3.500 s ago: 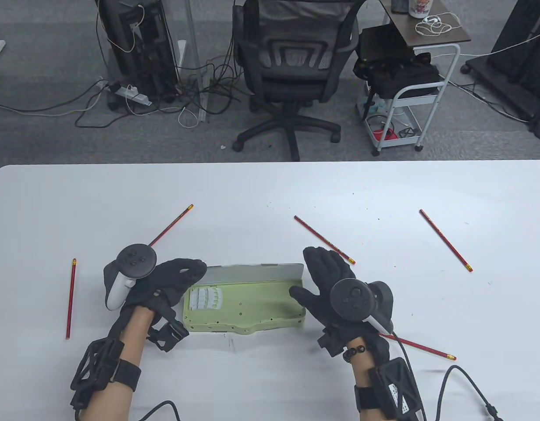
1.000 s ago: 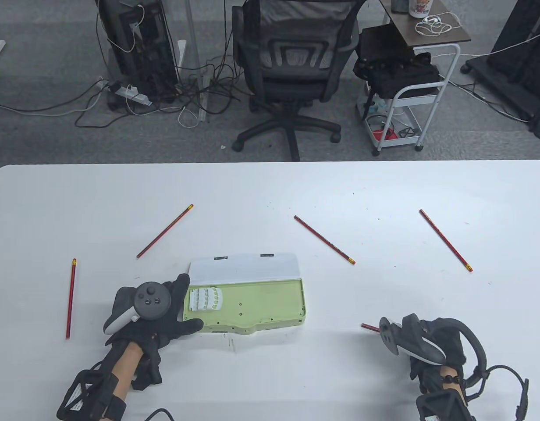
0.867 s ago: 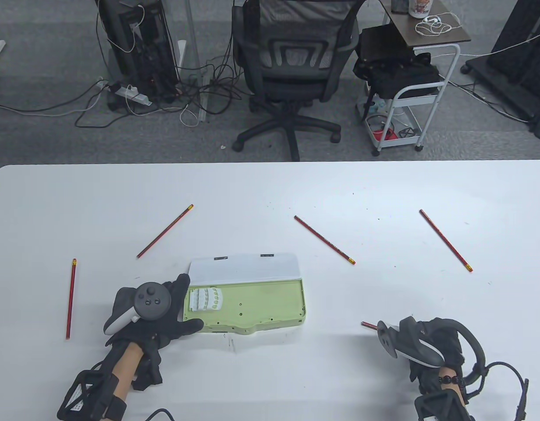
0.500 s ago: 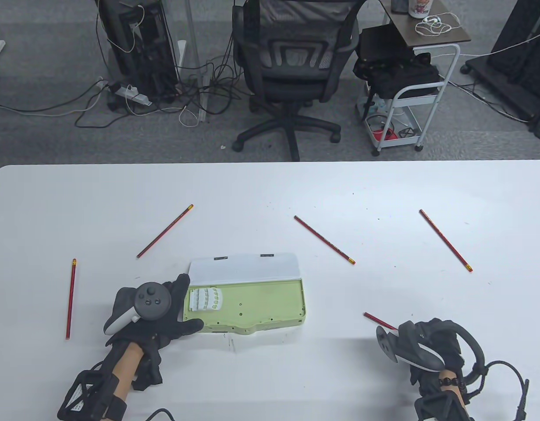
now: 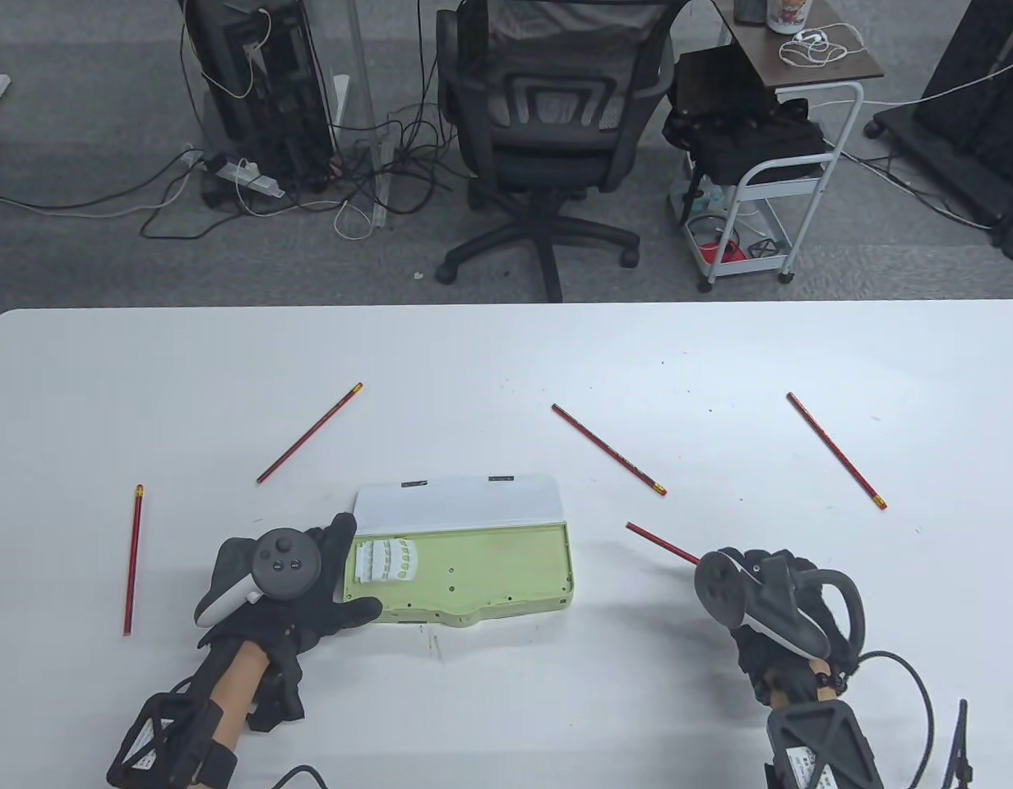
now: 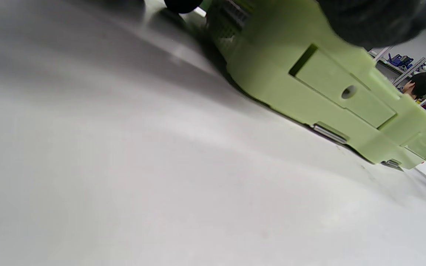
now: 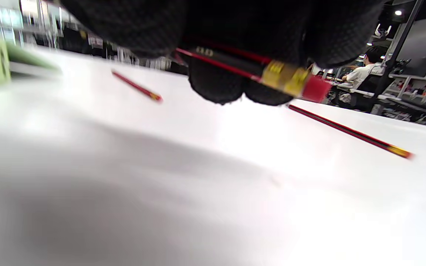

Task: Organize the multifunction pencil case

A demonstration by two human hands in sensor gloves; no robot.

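The green pencil case point(image 5: 474, 571) lies open mid-table, its white lid point(image 5: 457, 501) folded back and a white ribbed insert point(image 5: 387, 561) at its left end. My left hand point(image 5: 335, 577) holds the case's left end, with the thumb point(image 6: 375, 18) on the front wall point(image 6: 320, 85) and the fingers at the back. To the right of the case, my right hand point(image 5: 774, 585) grips a red pencil point(image 5: 661, 544) above the table, tip pointing toward the case. Its eraser end point(image 7: 294, 79) sticks out past my fingers.
Several more red pencils lie loose: far left point(image 5: 133, 559), back left point(image 5: 309, 433), behind the case's right end point(image 5: 609, 449) and back right point(image 5: 835, 449). An office chair point(image 5: 548, 123) and a white cart point(image 5: 761, 197) stand beyond the table's far edge.
The case lid went from half raised to fully open. My right hand left the case, picked a pencil off the front right table and carried it up and left. The left hand stayed.
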